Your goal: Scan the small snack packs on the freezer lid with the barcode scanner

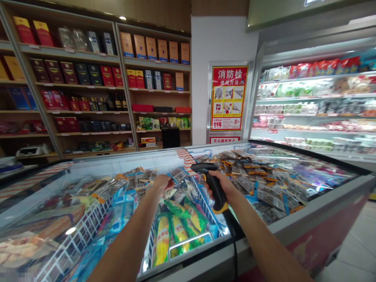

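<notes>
While the right hand (226, 187) is wrapped round the black-and-yellow scanner (217, 196), just right of frame centre, the left hand (161, 183) pinches a packet (179, 174) at centre; hands apart. Scanner head points left, towards the packet; grip's long axis slopes to lower right, cable (235, 250) running to the bottom edge. I note the freezer's (329, 199) near rim crossing beneath the scanner, wire basket (210, 213) below, open air between the hands.
</notes>
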